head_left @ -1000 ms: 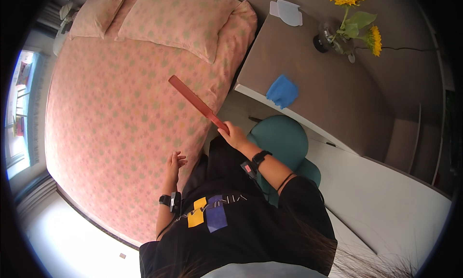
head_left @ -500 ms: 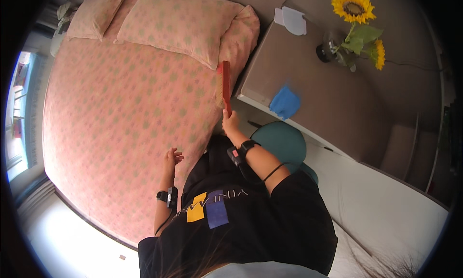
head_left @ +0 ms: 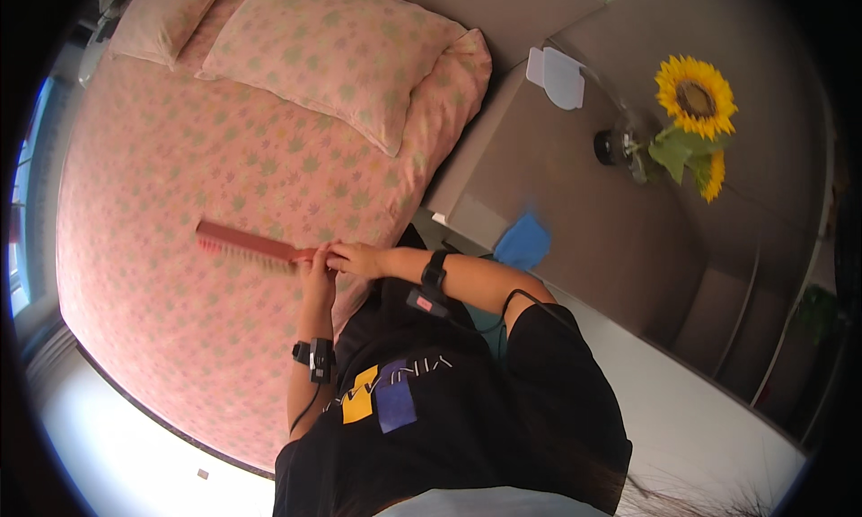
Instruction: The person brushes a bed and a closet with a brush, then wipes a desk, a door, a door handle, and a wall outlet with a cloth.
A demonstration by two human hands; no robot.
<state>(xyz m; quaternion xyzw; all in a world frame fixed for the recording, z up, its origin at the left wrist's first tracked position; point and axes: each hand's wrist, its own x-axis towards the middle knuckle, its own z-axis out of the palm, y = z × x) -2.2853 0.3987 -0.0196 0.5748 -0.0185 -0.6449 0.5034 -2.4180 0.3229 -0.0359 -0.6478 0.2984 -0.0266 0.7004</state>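
Note:
A reddish-brown bed brush (head_left: pixel 247 238) with pale and pink bristles points leftward over the pink leaf-patterned bed (head_left: pixel 180 337). Its bristles face toward my body; whether they touch the sheet I cannot tell. My left hand (head_left: pixel 316 273) is closed round the handle close to the bristles. Right beside it, my right hand (head_left: pixel 356 259) has its fingers closed at the handle's end, the two hands touching. The rest of the handle is hidden by my fingers.
Two matching pillows (head_left: pixel 314 55) lie at the bed's far end. On the right, a brown desk (head_left: pixel 575 185) carries a blue cloth (head_left: pixel 523 241), a dark glass vase (head_left: pixel 636 149) with sunflowers (head_left: pixel 696 97) and a whitish plastic piece (head_left: pixel 560 79). A teal stool (head_left: pixel 489 330) is partly hidden under my arm.
My right hand has brought the brush from the bed's right edge leftward and nearer, turning it sideways. My left hand, open and apart before, has closed on the handle.

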